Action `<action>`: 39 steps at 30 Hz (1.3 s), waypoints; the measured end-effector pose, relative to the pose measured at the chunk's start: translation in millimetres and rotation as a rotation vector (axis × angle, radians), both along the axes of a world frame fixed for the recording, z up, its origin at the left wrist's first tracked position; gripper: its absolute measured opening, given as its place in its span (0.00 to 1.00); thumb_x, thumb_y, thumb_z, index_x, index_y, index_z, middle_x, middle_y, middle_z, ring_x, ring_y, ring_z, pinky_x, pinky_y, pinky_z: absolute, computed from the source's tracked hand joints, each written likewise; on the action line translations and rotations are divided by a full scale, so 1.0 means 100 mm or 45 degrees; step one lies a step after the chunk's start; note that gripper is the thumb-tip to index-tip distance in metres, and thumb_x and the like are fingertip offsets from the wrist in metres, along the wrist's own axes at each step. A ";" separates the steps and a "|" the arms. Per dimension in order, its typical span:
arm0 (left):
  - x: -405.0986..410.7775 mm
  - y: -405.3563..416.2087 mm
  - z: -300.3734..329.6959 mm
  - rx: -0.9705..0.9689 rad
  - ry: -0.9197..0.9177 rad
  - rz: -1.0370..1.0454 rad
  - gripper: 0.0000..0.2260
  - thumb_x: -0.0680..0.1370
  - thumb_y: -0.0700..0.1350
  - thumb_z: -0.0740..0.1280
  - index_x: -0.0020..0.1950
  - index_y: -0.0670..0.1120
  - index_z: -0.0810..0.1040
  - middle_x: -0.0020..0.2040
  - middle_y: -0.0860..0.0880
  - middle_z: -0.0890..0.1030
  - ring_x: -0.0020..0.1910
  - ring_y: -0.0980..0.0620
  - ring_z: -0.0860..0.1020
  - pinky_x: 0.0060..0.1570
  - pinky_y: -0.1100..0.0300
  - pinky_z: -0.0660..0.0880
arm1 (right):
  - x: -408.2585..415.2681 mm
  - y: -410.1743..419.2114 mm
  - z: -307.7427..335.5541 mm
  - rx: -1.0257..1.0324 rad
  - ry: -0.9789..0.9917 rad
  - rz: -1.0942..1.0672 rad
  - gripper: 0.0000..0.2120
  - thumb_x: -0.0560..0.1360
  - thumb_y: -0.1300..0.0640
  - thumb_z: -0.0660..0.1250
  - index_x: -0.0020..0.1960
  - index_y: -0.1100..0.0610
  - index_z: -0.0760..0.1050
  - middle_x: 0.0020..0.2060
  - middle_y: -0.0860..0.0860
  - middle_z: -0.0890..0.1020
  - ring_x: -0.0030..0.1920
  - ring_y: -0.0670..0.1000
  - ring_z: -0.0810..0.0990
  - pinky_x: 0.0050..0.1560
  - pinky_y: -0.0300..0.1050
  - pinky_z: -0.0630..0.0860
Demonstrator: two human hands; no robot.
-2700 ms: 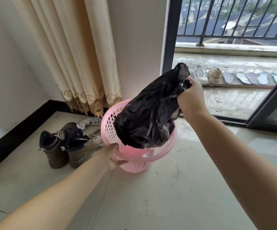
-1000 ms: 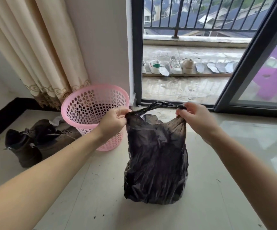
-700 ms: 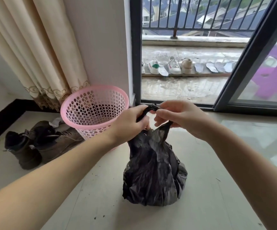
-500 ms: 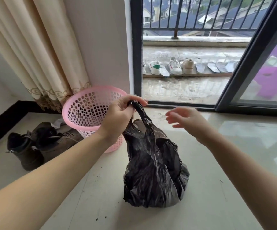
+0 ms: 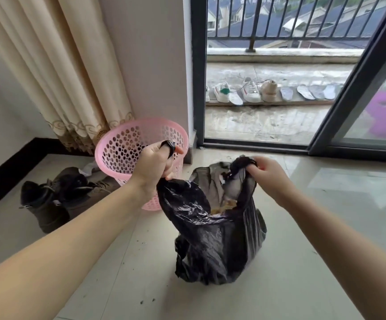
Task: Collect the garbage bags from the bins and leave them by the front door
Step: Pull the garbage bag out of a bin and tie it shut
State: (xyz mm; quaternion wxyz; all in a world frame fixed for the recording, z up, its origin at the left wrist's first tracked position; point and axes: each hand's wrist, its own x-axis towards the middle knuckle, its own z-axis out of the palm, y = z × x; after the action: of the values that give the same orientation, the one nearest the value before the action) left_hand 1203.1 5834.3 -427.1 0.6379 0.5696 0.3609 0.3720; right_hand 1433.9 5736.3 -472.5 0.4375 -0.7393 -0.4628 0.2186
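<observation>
1. While the black garbage bag (image 5: 215,234) sits on the pale tiled floor (image 5: 302,273) just right of the pink perforated bin (image 5: 127,144), the head view shows both hands at its top.
2. Left hand (image 5: 151,168) has its fingers clenched round one bag handle, a black loop showing over the knuckles.
3. Right hand (image 5: 267,175) pinches the bunched opposite edge, fingers curled into the plastic.
4. Between the hands the bag's mouth gapes, with pale and yellowish rubbish visible inside.
5. Dark boots (image 5: 55,197) lie left of the bin, below a beige curtain (image 5: 55,72).
6. White sneakers (image 5: 238,92) line the balcony beyond the open sliding door (image 5: 358,79).
</observation>
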 end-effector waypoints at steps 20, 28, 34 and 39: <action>0.31 -0.35 0.32 0.169 -0.007 -0.547 0.14 0.81 0.38 0.58 0.65 0.48 0.74 0.23 0.57 0.62 0.22 0.57 0.60 0.25 0.65 0.65 | -0.19 -0.14 0.51 -0.312 0.031 0.486 0.26 0.71 0.50 0.70 0.66 0.41 0.63 0.59 0.48 0.75 0.58 0.46 0.77 0.56 0.43 0.75; 0.28 -0.38 0.61 0.197 0.283 -1.150 0.11 0.79 0.42 0.61 0.53 0.44 0.82 0.24 0.55 0.60 0.23 0.56 0.56 0.25 0.65 0.62 | -0.40 -0.12 0.60 -0.187 0.332 0.967 0.13 0.71 0.55 0.68 0.55 0.50 0.77 0.48 0.47 0.81 0.52 0.44 0.79 0.58 0.41 0.75; 0.11 -0.05 0.48 -0.055 0.042 -0.576 0.14 0.81 0.41 0.55 0.41 0.45 0.78 0.23 0.55 0.59 0.21 0.57 0.55 0.20 0.65 0.59 | -0.06 -0.17 0.59 0.087 1.099 0.636 0.09 0.75 0.53 0.63 0.43 0.58 0.77 0.25 0.50 0.76 0.28 0.48 0.76 0.46 0.45 0.81; 0.23 -0.22 0.39 0.175 0.287 -0.606 0.11 0.81 0.39 0.56 0.46 0.44 0.78 0.25 0.54 0.66 0.23 0.56 0.64 0.27 0.65 0.70 | -0.14 -0.10 0.43 -0.072 0.819 0.288 0.10 0.81 0.56 0.56 0.47 0.58 0.74 0.22 0.44 0.62 0.21 0.43 0.58 0.20 0.34 0.54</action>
State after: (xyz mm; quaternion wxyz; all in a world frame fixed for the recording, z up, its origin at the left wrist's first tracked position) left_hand 1226.0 5812.6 -387.9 0.6229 0.7182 0.2597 0.1696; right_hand 1420.3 5725.9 -429.3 0.5132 -0.5884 -0.3740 0.5006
